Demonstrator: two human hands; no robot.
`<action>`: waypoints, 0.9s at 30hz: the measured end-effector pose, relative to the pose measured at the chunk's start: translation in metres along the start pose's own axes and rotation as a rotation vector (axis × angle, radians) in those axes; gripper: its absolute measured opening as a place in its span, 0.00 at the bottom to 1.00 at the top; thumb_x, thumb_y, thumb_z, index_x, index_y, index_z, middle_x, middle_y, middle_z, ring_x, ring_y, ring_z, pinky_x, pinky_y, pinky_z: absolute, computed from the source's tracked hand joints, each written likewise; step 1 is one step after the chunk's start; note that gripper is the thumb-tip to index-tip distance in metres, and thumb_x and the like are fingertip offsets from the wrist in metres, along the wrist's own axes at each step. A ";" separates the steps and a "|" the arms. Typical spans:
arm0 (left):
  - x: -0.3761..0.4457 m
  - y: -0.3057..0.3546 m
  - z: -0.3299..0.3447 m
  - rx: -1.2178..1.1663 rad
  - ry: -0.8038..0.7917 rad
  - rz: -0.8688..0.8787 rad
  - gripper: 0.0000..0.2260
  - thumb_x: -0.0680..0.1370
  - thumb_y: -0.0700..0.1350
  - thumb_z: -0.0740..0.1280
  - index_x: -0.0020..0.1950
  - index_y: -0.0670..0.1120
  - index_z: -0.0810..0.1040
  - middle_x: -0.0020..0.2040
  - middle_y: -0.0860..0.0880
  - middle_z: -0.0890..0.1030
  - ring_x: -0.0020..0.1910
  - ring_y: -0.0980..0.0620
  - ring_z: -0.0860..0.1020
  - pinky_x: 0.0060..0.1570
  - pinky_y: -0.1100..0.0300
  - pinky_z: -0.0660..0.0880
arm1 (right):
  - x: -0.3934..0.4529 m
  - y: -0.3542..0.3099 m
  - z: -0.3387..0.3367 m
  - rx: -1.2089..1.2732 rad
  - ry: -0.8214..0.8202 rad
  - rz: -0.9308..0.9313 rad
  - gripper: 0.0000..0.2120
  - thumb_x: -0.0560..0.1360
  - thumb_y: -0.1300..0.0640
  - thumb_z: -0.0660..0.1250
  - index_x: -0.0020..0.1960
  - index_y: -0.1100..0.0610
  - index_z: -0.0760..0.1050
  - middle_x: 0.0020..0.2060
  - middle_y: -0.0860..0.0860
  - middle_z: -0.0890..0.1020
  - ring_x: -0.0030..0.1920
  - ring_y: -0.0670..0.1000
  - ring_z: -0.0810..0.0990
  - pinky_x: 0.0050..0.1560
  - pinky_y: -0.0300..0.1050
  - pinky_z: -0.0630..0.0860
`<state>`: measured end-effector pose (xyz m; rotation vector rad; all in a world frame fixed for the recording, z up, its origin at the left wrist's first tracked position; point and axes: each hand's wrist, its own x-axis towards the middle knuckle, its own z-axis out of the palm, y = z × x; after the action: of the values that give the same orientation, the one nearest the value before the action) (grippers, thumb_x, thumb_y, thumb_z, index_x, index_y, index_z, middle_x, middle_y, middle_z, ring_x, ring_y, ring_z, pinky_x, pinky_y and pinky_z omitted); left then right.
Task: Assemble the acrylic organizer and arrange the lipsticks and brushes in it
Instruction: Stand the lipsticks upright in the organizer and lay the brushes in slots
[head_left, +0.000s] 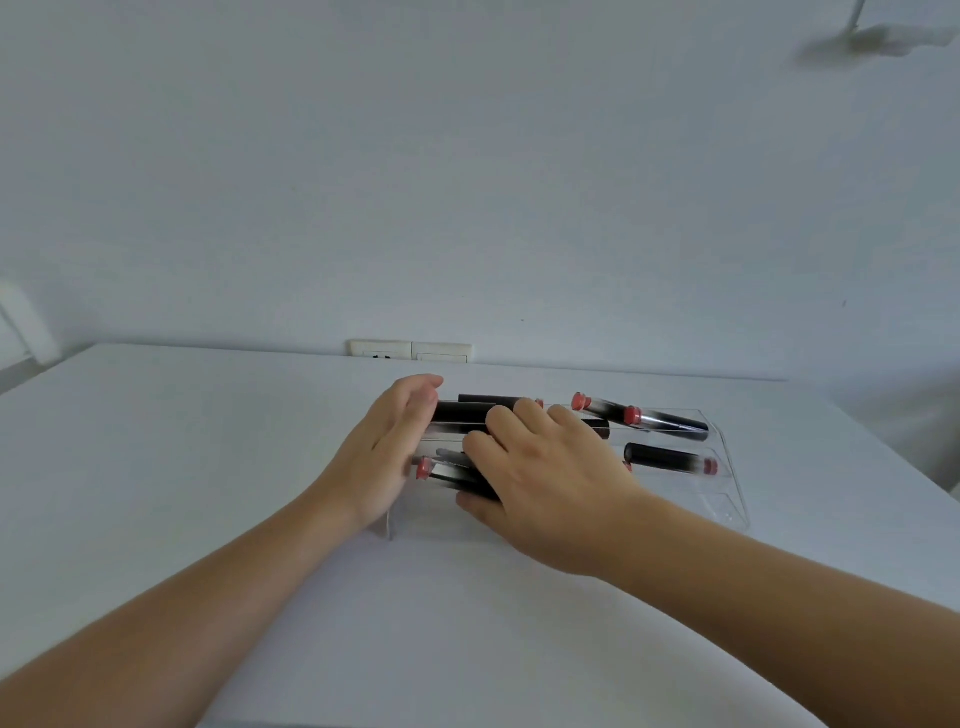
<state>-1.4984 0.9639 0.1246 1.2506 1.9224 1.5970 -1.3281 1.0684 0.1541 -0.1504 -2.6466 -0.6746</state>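
A clear acrylic organizer lies on the white table, with several black lipsticks with red ends inside. One lipstick lies at the right, others at the back. My left hand rests flat against the organizer's left side, fingers straight. My right hand reaches over the left half, and its fingers and thumb curl round a black lipstick with a red end. The hands hide much of the organizer's left part.
The white table runs to the wall, where a white socket plate sits just behind its far edge. The table's right edge slopes off beyond the organizer.
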 end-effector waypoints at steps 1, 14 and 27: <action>-0.001 0.001 0.001 -0.014 0.004 0.001 0.28 0.75 0.71 0.55 0.69 0.58 0.72 0.54 0.57 0.75 0.39 0.66 0.75 0.38 0.70 0.73 | 0.000 -0.001 0.001 0.001 -0.007 0.003 0.19 0.80 0.40 0.55 0.50 0.55 0.74 0.44 0.52 0.76 0.44 0.56 0.74 0.42 0.48 0.58; -0.002 -0.001 -0.003 0.101 -0.004 0.012 0.27 0.69 0.74 0.59 0.66 0.68 0.69 0.64 0.62 0.75 0.63 0.60 0.74 0.55 0.69 0.68 | 0.008 0.025 -0.004 0.103 0.000 -0.195 0.08 0.79 0.51 0.66 0.50 0.56 0.78 0.42 0.52 0.78 0.39 0.55 0.77 0.38 0.47 0.70; -0.004 -0.003 -0.004 0.098 0.004 0.054 0.29 0.70 0.73 0.62 0.70 0.67 0.68 0.67 0.65 0.73 0.68 0.70 0.68 0.60 0.67 0.66 | 0.000 0.026 0.005 0.079 -0.010 -0.139 0.28 0.80 0.36 0.53 0.65 0.55 0.75 0.47 0.51 0.78 0.44 0.55 0.75 0.43 0.51 0.72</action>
<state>-1.4997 0.9584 0.1223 1.3508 2.0074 1.5482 -1.3244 1.0932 0.1616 0.0538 -2.7076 -0.6131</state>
